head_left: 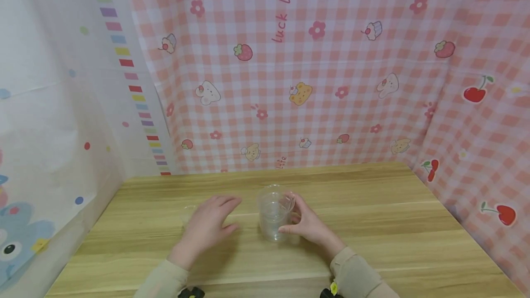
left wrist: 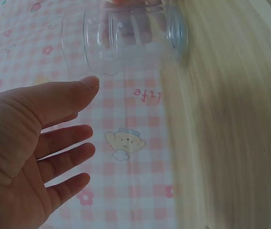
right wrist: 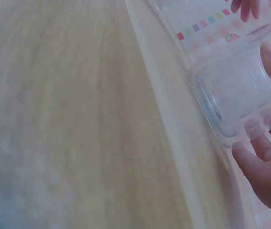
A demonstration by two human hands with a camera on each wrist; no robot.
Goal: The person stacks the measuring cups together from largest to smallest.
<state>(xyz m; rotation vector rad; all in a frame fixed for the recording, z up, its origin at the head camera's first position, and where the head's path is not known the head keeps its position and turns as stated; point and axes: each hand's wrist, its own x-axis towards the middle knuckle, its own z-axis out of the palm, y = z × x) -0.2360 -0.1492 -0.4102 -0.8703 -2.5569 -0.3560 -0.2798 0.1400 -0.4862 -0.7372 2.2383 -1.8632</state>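
Note:
A clear plastic cup (head_left: pixel 272 215) stands upright on the wooden table, with inner rings that look like another cup nested inside it. My right hand (head_left: pixel 307 224) holds it from the right, thumb at the near side and fingers round the far side. In the right wrist view, the fingers (right wrist: pixel 257 145) show behind the clear wall of the cup (right wrist: pixel 235 81). To the left of it, my left hand (head_left: pixel 211 222) is held apart from the cup, fingers extended and palm facing it. Behind the left hand, the rim of another clear cup (head_left: pixel 189 208) shows, mostly hidden.
The wooden table (head_left: pixel 372 224) reaches back to a pink checked cloth (head_left: pixel 331 118) hanging behind it. A white cloth with coloured dots (head_left: pixel 62 151) hangs at the left, and a checked cloth with cherries (head_left: pixel 480 151) at the right.

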